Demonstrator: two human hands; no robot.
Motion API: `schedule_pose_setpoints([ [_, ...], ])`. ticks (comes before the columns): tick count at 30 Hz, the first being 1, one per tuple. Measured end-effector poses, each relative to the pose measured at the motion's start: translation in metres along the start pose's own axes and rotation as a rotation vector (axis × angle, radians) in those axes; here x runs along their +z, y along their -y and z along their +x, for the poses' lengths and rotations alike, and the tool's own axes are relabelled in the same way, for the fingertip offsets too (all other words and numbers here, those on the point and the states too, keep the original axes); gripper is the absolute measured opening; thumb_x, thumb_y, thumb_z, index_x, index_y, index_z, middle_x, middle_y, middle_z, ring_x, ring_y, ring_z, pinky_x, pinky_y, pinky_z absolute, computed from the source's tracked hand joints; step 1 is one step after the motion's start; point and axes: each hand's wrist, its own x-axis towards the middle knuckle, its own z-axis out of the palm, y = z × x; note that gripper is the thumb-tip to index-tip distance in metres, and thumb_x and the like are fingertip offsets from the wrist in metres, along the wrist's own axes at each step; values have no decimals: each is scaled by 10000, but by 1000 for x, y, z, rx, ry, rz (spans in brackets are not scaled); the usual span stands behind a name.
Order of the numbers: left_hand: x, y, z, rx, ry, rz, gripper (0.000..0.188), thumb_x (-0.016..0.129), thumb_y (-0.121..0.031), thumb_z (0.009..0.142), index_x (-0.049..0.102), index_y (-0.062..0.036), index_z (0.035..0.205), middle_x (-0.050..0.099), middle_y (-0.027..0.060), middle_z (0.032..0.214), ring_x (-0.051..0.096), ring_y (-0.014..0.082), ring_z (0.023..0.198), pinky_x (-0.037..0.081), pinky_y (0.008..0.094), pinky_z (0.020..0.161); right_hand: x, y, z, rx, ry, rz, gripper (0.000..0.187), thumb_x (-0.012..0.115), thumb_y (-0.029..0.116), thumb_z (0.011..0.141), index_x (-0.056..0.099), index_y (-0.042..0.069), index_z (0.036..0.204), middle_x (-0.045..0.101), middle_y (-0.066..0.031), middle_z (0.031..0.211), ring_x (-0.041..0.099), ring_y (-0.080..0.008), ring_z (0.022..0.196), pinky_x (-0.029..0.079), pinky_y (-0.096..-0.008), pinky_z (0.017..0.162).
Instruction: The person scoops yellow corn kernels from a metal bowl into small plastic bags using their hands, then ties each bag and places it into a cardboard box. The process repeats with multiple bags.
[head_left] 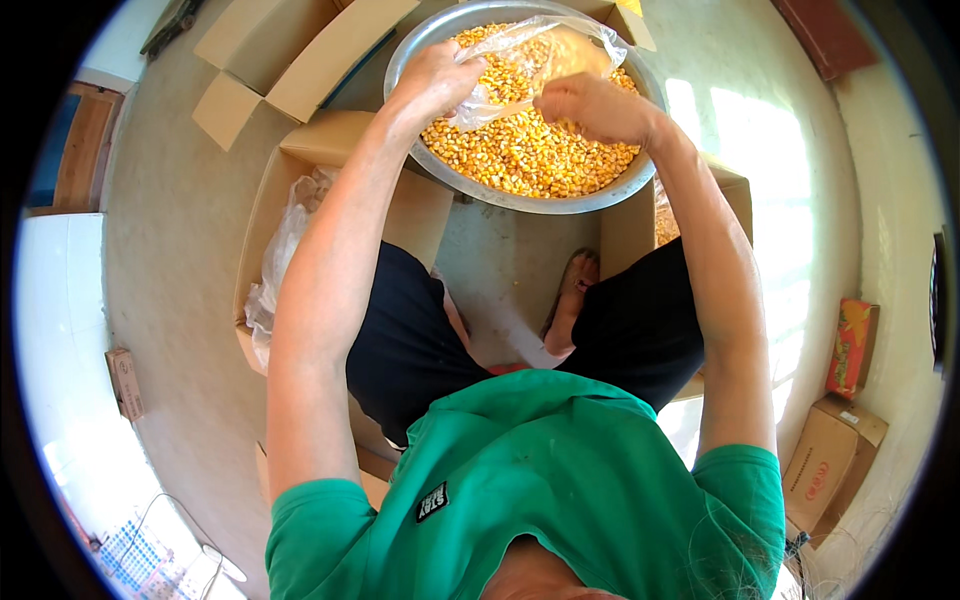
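Observation:
A wide metal basin [520, 200] full of yellow corn kernels [540, 155] stands in front of me. Over it I hold a clear plastic bag [500, 110] stretched between both hands. My left hand [436, 80] is closed on the bag's left edge, above the basin's left side. At the right, my right hand [597, 107] is closed, its fingers at the bag's right edge just over the kernels. Some corn shows through the thin plastic; whether it lies inside the bag or behind it I cannot tell.
Left of my legs an open cardboard box [262, 215] holds crumpled clear bags [285, 255]. Another open box [728, 195] stands right of the basin. More open cartons [300, 60] lie at the far left. By the right wall are a red box [850, 345] and a brown carton [822, 465].

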Motion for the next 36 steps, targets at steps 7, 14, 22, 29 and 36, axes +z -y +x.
schedule_pose_setpoints([
  [7,2,2,0,24,-15,-8,371,531,-360,890,587,6,912,620,118,696,603,196,571,482,346,528,-14,-9,50,81,-203,404,298,520,362,946,557,98,814,457,46,635,311,-19,418,226,-178,373],
  [14,2,-3,-6,6,-45,-46,359,478,-337,903,585,4,867,613,125,641,601,219,548,476,366,555,-9,-29,117,199,-289,471,328,523,342,938,583,28,1011,542,-31,823,483,-96,568,404,-211,451],
  [22,-6,2,0,-33,41,21,445,475,-400,939,562,18,1060,639,110,841,604,175,665,499,309,557,-3,-60,152,95,-499,145,506,488,372,920,501,45,1306,538,-95,1212,524,-228,1111,517,-389,874],
  [29,3,-4,2,-14,-36,-9,395,489,-357,903,600,23,902,622,135,663,617,232,585,487,359,571,-18,-87,145,24,-575,144,428,475,390,918,630,1,1008,628,-86,941,611,-165,850,516,-301,761],
  [36,1,0,4,24,-51,-8,403,498,-366,908,599,24,926,629,133,696,614,225,576,490,352,554,-25,-24,62,-215,-192,377,366,415,313,961,614,23,860,599,-25,761,563,-89,659,452,-225,560],
])
